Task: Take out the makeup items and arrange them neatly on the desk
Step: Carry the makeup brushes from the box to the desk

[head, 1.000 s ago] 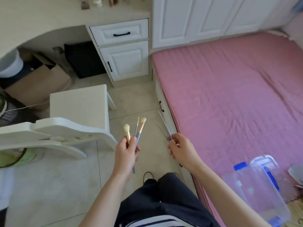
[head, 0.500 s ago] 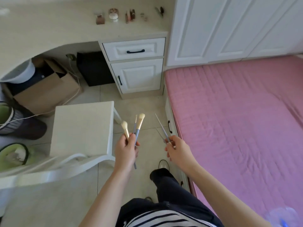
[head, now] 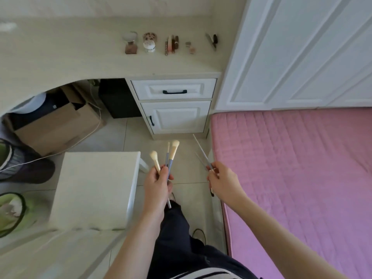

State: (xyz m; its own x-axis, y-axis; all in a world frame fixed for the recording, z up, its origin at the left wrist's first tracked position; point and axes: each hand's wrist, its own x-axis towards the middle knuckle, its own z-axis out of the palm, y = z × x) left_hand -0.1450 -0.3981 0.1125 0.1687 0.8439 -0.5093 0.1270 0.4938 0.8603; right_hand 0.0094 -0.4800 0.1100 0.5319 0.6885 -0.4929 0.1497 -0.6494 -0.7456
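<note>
My left hand (head: 158, 185) grips three makeup brushes (head: 171, 156) with cream bristles pointing up; two have blue-grey handles. My right hand (head: 222, 181) pinches two thin pale brushes (head: 201, 152) that angle up and to the left. Both hands hover over the tiled floor between the chair and the bed. On the beige desk (head: 60, 49) ahead, a row of makeup items (head: 171, 44) lies near the right end: a small bottle, a round jar, lipsticks, a tiny pot and a dark tool.
A white chair (head: 92, 188) stands just left of my left hand. White drawers (head: 174, 106) sit under the desk's right end. A pink bed (head: 291, 178) fills the right side, white wardrobe doors (head: 302, 51) behind it. A cardboard box (head: 58, 125) and cable lie under the desk.
The view has tilted up and moved toward the desk, so the desktop and its row of items now show fully. The clear box on the bed has left view. Both hands keep their brushes.
</note>
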